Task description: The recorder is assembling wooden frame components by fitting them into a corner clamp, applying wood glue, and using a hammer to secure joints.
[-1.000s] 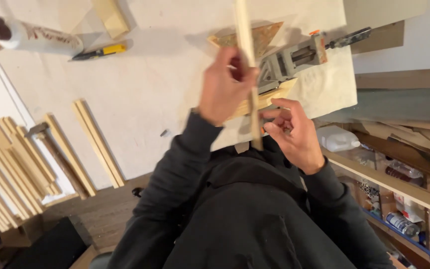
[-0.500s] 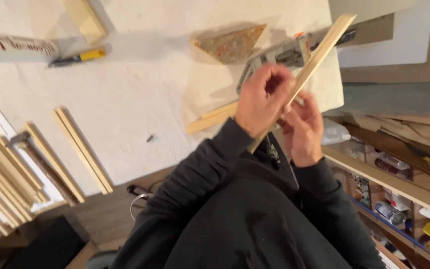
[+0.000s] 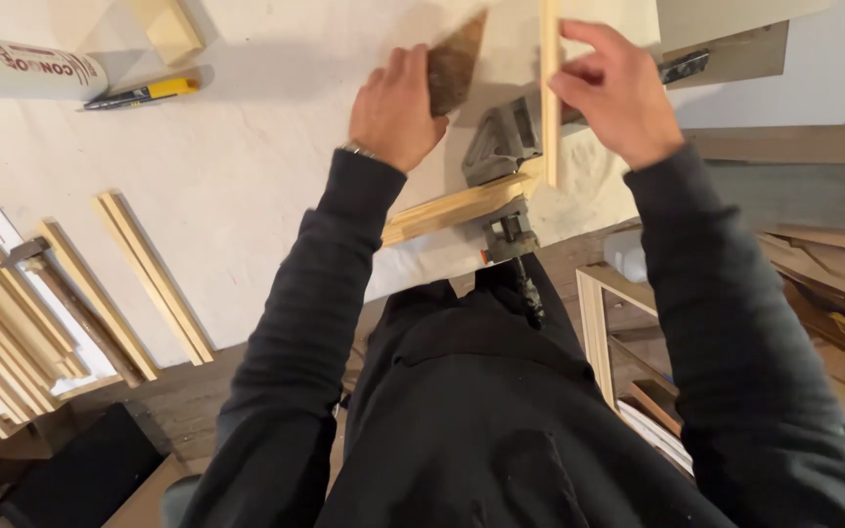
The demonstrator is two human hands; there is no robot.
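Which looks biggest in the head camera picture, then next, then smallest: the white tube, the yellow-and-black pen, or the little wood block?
1. White tube, though the picture edge cuts it off.
2. Yellow-and-black pen, long but thin.
3. Wood block, shorter yet thicker, so its place against the pen is unsure.

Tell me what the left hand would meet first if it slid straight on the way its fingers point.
The left hand points up the picture; its fingers already rest against the brown triangular wooden piece. Past that lies pale sheet-covered tabletop. Depth is unclear.

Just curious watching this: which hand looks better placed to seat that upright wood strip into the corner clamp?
Probably the right hand: it already pinches the upright wood strip just above the corner clamp. The left hand rests on the brown wedge beside it.
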